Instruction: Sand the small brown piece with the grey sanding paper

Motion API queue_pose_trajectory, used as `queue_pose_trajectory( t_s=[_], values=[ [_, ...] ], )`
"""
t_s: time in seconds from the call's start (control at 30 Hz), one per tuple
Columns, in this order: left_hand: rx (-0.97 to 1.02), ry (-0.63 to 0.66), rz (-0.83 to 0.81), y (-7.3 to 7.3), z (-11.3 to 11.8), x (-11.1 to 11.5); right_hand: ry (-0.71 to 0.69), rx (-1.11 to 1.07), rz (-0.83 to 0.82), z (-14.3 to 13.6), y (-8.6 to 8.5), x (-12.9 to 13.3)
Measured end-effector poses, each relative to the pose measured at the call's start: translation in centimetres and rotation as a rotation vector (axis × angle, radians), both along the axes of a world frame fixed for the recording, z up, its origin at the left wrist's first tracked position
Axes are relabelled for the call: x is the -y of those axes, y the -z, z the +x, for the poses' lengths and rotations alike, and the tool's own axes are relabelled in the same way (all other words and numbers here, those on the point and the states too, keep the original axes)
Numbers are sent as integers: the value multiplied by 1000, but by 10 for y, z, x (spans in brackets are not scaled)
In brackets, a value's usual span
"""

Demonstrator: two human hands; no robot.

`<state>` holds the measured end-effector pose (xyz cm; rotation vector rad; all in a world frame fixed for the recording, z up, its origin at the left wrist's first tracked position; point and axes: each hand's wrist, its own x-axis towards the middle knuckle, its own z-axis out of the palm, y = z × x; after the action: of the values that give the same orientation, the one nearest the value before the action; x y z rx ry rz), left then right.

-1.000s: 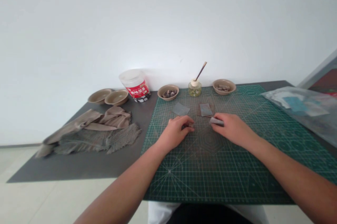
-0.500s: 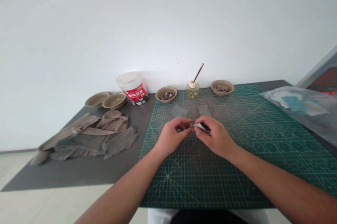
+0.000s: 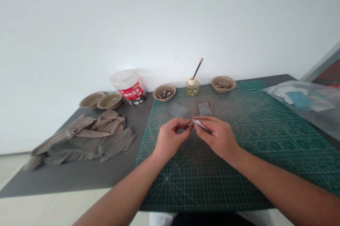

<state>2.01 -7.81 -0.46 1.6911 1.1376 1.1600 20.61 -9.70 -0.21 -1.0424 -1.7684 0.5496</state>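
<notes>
Over the green cutting mat point(image 3: 202, 180), my two hands meet at the fingertips. Pinched in my left hand point(image 3: 171, 135) is a small brownish piece point(image 3: 190, 124), mostly hidden by the fingers; its exact kind does not show. My right hand point(image 3: 219, 135) is closed on a folded piece of sandpaper point(image 3: 199, 124), pale side outward, pressed against the brownish piece. Just beyond the hands lie a grey sandpaper square point(image 3: 178, 110) and another grey sheet point(image 3: 205, 109), flat on the mat.
Along the wall stand a bowl of small chunks point(image 3: 164, 98), a glass jar with a brush point(image 3: 192, 87) and a bowl of smoother pieces point(image 3: 223, 88). At left are two stacked-looking bowls point(image 3: 109, 105), a plastic tub point(image 3: 130, 90) and crumpled cloths point(image 3: 87, 141). A plastic bag point(image 3: 302, 100) lies right.
The sandpaper and my right fingers have shifted slightly against the small piece, and my left hand has turned a little. The view has tilted slightly; the objects on the table stay put.
</notes>
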Motion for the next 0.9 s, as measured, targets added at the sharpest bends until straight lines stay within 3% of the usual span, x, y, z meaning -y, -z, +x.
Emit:
queue_pose_trajectory(
  t_s=[0.27,0.57,0.9],
  values=[
    [-77,-51,55,1,1,2,-7,57,41,-2,0,3],
    [-7,-35,62,2,3,3,39,81,58,-3,1,5],
    [68,-36,124,2,2,1,1,25,-72,2,9,-7]
  ],
)
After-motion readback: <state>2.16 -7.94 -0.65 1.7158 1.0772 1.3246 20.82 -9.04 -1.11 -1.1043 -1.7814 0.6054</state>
